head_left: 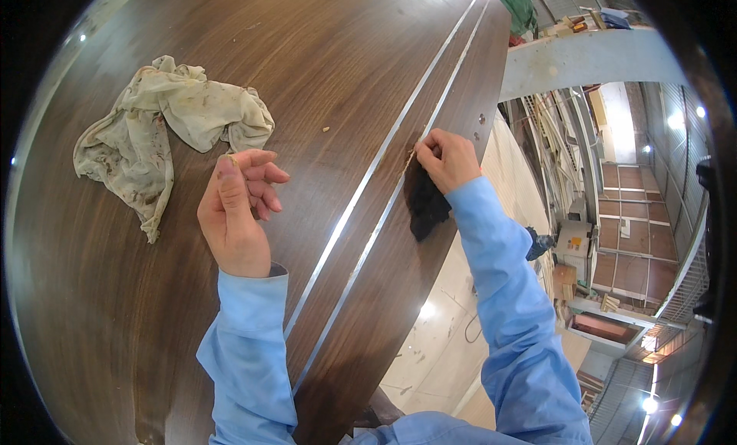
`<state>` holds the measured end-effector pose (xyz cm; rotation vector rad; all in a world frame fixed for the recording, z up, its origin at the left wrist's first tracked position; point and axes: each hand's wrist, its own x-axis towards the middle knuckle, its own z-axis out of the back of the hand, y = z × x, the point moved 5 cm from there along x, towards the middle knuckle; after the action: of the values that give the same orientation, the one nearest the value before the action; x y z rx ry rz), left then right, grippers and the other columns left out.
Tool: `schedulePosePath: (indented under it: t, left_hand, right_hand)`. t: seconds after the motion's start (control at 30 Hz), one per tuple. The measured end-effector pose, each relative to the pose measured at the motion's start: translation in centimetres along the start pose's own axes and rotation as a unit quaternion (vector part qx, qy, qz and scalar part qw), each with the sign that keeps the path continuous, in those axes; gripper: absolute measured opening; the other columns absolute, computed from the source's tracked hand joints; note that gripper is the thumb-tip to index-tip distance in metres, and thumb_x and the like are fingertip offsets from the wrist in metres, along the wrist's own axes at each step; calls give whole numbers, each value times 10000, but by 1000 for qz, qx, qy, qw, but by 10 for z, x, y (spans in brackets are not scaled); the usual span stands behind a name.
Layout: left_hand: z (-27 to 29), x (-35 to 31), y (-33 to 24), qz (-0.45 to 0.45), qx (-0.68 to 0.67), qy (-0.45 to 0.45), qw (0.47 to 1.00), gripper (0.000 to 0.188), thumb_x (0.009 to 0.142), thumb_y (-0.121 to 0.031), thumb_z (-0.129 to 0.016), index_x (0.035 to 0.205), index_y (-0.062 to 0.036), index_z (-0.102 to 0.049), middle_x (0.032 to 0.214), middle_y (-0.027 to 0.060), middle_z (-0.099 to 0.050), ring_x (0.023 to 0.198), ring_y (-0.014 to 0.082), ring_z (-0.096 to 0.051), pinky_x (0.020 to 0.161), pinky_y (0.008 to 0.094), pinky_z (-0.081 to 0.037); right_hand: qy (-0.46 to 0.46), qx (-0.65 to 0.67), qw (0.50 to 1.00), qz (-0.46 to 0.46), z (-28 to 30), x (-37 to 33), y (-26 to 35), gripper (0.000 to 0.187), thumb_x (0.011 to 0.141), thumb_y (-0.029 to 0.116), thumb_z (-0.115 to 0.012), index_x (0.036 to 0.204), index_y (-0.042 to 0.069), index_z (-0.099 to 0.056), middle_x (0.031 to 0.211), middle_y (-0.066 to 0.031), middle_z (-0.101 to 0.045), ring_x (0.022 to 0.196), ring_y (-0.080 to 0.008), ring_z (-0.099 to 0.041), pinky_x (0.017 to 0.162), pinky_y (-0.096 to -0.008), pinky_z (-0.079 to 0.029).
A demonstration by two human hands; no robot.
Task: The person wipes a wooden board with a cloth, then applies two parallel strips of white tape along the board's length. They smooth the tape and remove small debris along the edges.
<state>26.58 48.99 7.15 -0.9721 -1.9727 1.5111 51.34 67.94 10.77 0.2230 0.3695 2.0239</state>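
Observation:
A large dark brown wood-grain panel [330, 84] lies before me, with two thin pale metallic strips [371, 171] running lengthwise along it. My right hand [451, 159] is closed in a pinch at the right-hand strip; what the fingertips hold is too small to make out. A crumpled black cloth [427, 203] lies under that hand, partly hidden by it. My left hand [239, 215] is raised over the panel, fingers loosely curled and apart, holding nothing visible. Beyond it sits a stained, cream-coloured rag [142, 138], bunched up on the wood.
A small tan crumb [325, 129] rests on the panel. Several round holes [481, 119] mark its right edge. Below that edge is a pale board surface [430, 345]. Stacked boards [541, 149] and a pale curved beam [599, 61] stand on the right.

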Motion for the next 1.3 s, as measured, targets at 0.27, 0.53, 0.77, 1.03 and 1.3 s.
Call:
schedulePosePath:
  t: [0.27, 0.53, 0.77, 1.03, 1.3]
  left_hand:
    - [1, 1, 1, 12, -12, -6, 1000, 529, 1108, -420, -355, 1063, -5, -681, 850, 71, -693, 645, 78, -542, 592, 221, -388]
    - [2, 0, 1, 14, -22, -3, 1000, 494, 1109, -374, -351, 1072, -4, -677, 858, 75, -693, 648, 77, -534, 594, 223, -387]
    - [2, 0, 1, 18, -27, 0, 999, 491, 1108, -374, -352, 1070, -4, -673, 863, 72, -685, 646, 80, -528, 597, 228, -387]
    - [2, 0, 1, 15, -16, 2, 1000, 498, 1109, -372, -332, 1065, -11, -673, 858, 69, -685, 647, 85, -537, 594, 228, -386]
    - [2, -2, 5, 8, 7, 0, 1000, 503, 1108, -387, -334, 1060, -16, -671, 864, 70, -691, 641, 85, -539, 587, 232, -384]
  right_hand:
    - [21, -24, 999, -31, -1, 7, -6, 224, 879, 171, -683, 815, -44, -667, 781, -233, -685, 756, -399, -686, 717, -427, -547]
    - [-39, -54, 997, -37, -5, 13, -9, 189, 875, 149, -665, 829, -34, -659, 774, -216, -688, 727, -381, -685, 704, -432, -546]
    - [-144, 180, 971, -64, 8, 5, -38, 94, 917, 79, -595, 943, 15, -660, 880, -102, -698, 700, -168, -650, 624, -301, -516]
    - [-90, 111, 988, -59, -2, -12, -30, 243, 892, 232, -770, 862, 5, -688, 699, -114, -650, 674, -198, -646, 668, -342, -518]
    - [-105, 14, 994, -11, -3, 5, -47, 176, 865, 141, -770, 881, -3, -670, 757, -152, -688, 693, -231, -683, 668, -351, -530]
